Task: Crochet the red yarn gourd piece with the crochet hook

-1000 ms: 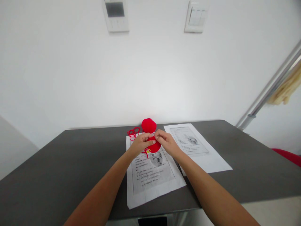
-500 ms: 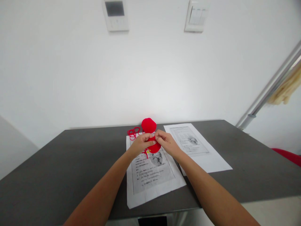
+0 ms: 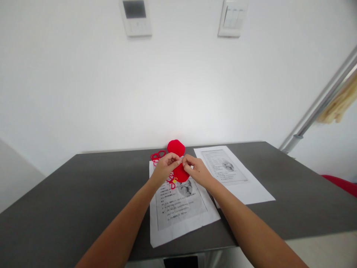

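Observation:
Close together over a printed sheet, my two hands pinch at the top edge of a rounded red yarn piece (image 3: pixel 181 175). My left hand (image 3: pixel 165 168) has thumb and forefinger brought together; my right hand (image 3: pixel 196 168) pinches just beside it. Whatever lies between the fingertips is too small to make out. A red yarn ball (image 3: pixel 176 147) sits behind the hands by the wall. Loose loops of red yarn (image 3: pixel 158 155) lie left of the ball. Near the red piece's lower left is a small yellow clip-like thing (image 3: pixel 174 181) among red strands.
The printed sheet (image 3: pixel 181 227) lies under the hands on the dark table (image 3: pixel 106 197). A second printed sheet (image 3: pixel 251 190) lies to the right. Behind the table rises a white wall with a panel (image 3: pixel 138 28) and a switch (image 3: pixel 232 18). A metal pole (image 3: pixel 315 115) leans at right.
My left hand has risen slightly and its fingers have arched, showing more of the red piece and the yellow thing. My right fingers have curled a little more.

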The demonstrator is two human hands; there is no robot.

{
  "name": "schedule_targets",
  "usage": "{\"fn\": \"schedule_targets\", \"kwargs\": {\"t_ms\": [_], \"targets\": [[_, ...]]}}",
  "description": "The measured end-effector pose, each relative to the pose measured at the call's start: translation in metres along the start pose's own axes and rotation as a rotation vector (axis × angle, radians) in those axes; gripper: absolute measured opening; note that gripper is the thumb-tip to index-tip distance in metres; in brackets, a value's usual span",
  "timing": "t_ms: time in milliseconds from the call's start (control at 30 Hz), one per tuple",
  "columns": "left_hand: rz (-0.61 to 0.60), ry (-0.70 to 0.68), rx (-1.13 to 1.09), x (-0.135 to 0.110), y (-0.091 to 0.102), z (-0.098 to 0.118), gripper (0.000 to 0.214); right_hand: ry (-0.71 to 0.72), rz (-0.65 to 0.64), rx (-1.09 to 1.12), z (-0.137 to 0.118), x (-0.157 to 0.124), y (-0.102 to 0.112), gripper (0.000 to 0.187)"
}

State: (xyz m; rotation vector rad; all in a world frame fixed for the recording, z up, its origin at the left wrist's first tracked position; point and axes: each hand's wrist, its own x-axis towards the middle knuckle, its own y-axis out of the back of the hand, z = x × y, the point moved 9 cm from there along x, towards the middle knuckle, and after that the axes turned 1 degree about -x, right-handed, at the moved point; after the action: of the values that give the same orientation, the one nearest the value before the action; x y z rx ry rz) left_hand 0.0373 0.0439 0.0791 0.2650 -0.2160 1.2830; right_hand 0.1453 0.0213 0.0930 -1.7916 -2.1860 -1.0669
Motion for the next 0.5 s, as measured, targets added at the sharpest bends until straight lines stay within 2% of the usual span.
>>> {"fn": "schedule_targets", "kwargs": {"t_ms": [200,500], "targets": [[0.02,0.05,-0.017,0.0,0.002,0.001,0.02,0.033,0.048,0.01,-0.005,-0.001,0.006,0.008],[0.015,0.072,-0.057,-0.003,0.0,0.004,0.024,0.083,0.047,-0.093,-0.013,-0.002,0.007,0.01]]}}
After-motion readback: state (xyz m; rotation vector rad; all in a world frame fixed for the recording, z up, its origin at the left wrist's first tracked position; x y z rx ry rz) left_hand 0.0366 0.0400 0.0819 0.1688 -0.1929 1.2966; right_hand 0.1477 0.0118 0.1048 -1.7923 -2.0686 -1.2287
